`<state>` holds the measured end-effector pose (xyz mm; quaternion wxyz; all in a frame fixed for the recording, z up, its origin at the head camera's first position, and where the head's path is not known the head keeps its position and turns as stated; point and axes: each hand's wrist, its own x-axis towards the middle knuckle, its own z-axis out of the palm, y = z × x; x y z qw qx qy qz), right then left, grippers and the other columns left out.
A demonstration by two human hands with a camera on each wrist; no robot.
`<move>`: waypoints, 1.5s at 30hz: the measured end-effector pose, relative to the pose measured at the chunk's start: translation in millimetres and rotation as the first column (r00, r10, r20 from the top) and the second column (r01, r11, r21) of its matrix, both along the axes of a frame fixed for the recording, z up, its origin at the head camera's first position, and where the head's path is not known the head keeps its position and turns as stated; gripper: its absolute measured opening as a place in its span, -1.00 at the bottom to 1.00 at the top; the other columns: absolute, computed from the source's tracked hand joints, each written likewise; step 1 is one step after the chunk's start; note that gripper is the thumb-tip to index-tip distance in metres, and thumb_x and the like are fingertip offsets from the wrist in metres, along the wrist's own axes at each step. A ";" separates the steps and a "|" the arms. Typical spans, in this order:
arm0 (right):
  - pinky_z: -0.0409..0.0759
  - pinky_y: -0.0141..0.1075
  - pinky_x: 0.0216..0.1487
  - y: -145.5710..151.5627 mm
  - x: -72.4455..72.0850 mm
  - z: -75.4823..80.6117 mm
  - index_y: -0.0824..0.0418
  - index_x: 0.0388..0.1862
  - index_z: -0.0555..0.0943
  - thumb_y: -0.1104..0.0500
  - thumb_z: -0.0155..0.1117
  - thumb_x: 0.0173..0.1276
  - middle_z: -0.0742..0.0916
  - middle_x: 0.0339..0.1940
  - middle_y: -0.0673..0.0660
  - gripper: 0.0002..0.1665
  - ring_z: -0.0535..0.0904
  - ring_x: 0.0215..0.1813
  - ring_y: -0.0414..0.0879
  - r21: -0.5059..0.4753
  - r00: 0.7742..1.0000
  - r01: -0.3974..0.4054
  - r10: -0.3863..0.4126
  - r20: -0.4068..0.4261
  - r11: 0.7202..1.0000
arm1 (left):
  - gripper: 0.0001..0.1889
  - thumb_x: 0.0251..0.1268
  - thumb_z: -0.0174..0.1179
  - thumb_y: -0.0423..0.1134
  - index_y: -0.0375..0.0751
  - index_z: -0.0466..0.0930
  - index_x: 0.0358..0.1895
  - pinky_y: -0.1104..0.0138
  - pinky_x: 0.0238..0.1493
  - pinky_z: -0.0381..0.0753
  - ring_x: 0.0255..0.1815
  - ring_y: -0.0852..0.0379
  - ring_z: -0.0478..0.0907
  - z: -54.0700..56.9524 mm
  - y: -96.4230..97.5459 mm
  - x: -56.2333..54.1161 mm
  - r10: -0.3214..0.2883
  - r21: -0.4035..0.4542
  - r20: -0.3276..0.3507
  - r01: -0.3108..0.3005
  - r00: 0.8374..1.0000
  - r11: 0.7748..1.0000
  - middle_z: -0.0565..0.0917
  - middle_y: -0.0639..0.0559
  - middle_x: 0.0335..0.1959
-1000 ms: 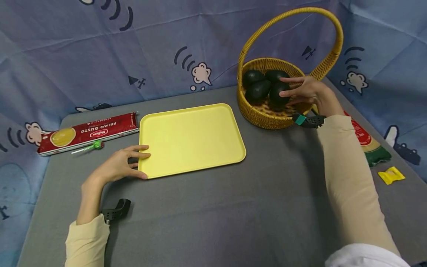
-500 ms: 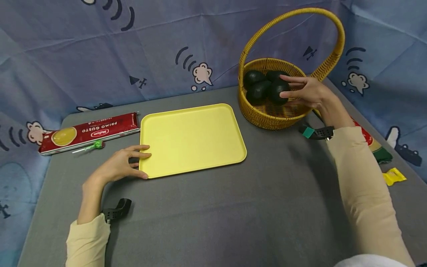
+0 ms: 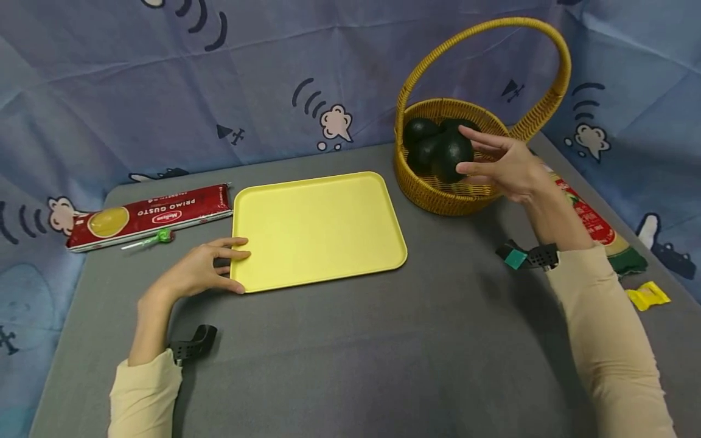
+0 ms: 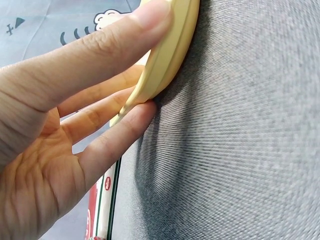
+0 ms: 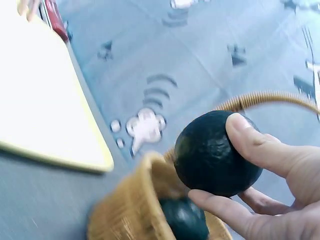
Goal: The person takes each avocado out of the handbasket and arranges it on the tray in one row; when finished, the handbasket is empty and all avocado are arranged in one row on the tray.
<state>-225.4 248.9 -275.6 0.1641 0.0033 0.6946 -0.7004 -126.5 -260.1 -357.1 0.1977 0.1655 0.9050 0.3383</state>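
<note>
Pinching an avocado (image 3: 453,157) between thumb and fingers, the right hand (image 3: 516,165) holds it over the basket (image 3: 438,201); so little contact could let it slip onto the other avocados (image 5: 184,218). The handle (image 3: 509,22) beyond that hand might snag it. The left hand (image 3: 199,269) rests spread fingers on the tray's (image 3: 320,231) nearest edge; pressing hard could tip it.

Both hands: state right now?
Left hand: closed on the edge of the yellow tray.
Right hand: closed, holding a dark avocado.
</note>
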 end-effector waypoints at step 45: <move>0.65 -0.01 0.01 -215.3 -47.0 -101.5 0.17 0.45 0.31 0.55 0.20 0.25 0.46 0.33 0.23 -0.21 0.63 0.03 0.04 -0.189 0.902 -0.430 0.413 -0.128 0.883 | -0.24 -0.09 0.52 -0.19 -0.43 0.46 0.24 0.08 0.16 0.55 0.38 -0.23 0.24 -4.6 -1.9 -4.2 0.033 -0.016 0.025 -0.033 0.999 0.999 0.23 -0.23 0.42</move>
